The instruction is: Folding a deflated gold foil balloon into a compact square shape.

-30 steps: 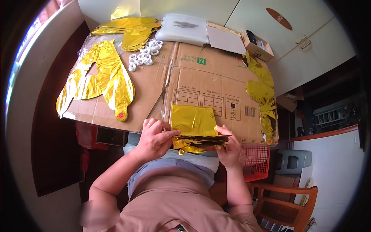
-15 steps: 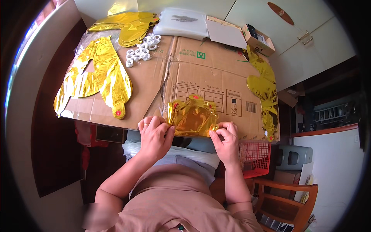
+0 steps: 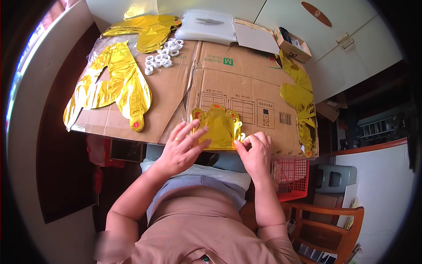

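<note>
A: State of the hands?

B: Left hand [image 3: 187, 145] lies flat, fingers spread, pressing the folded gold foil balloon [image 3: 217, 126]. Right hand [image 3: 254, 149] pinches its lower right corner.

A: What changed?

B: A second ago the balloon sat folded flat at the near edge of the worktop [image 3: 246, 83]; it now lies further in on the flattened cardboard (scalloped edge upward), so folding appears under way.

A: Surroundings?

B: A large unfolded gold balloon [image 3: 114, 86] lies far left; white ribbon coils [image 3: 161, 55] lie beyond.

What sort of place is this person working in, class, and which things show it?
Probably a home room used for handwork: a table covered in flattened brown cardboard, white cupboard doors, a wooden chair, and flat gold foil balloons.
</note>
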Tool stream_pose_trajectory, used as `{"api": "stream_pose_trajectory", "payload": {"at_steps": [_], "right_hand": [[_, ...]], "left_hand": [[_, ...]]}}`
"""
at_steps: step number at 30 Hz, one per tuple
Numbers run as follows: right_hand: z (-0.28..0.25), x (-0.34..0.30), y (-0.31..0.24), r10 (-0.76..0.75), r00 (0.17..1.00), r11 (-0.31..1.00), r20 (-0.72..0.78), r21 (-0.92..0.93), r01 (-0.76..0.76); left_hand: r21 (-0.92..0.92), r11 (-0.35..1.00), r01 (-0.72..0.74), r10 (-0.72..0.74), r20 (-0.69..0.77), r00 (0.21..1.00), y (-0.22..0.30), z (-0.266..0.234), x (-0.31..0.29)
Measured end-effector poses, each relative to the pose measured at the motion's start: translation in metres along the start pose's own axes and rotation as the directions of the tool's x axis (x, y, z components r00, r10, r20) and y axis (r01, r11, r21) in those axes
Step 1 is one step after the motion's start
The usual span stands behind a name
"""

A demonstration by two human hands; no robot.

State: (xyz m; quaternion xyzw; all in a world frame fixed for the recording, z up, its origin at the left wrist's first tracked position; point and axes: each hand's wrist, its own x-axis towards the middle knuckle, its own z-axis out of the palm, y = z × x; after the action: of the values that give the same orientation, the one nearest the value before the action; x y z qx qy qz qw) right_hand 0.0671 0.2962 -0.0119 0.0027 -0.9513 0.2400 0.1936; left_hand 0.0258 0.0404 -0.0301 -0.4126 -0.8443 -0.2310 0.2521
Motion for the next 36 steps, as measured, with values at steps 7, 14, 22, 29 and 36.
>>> {"api": "stream_pose_trajectory", "payload": {"at_steps": [7, 14, 22, 29, 36], "right_hand": [[0.003, 0.0, 0.002, -0.037, 0.996, 0.999, -0.084, 0.035, 0.04], [0.004, -0.005, 0.019, -0.403, 0.914, 0.915, 0.047, 0.033, 0.402], [-0.003, -0.012, 0.017, -0.453, 0.873, 0.881, 0.181, -0.058, 0.469], [0.004, -0.021, 0.024, -0.534, 0.838, 0.829, 0.109, -0.128, 0.545], [0.008, -0.023, 0.022, -0.587, 0.808, 0.788, 0.047, -0.195, 0.584]], "left_hand": [[-0.121, 0.993, -0.013, 0.038, 0.202, 0.979, -0.007, 0.001, -0.004], [0.036, 0.995, -0.095, 0.088, 0.146, 0.985, -0.007, 0.006, -0.017], [0.003, 0.993, -0.114, 0.113, 0.082, 0.99, -0.013, 0.013, -0.022], [-0.018, 0.988, -0.155, 0.156, 0.037, 0.987, -0.016, 0.012, -0.022], [-0.032, 0.987, -0.16, 0.161, 0.039, 0.986, -0.015, 0.004, -0.021]]}}
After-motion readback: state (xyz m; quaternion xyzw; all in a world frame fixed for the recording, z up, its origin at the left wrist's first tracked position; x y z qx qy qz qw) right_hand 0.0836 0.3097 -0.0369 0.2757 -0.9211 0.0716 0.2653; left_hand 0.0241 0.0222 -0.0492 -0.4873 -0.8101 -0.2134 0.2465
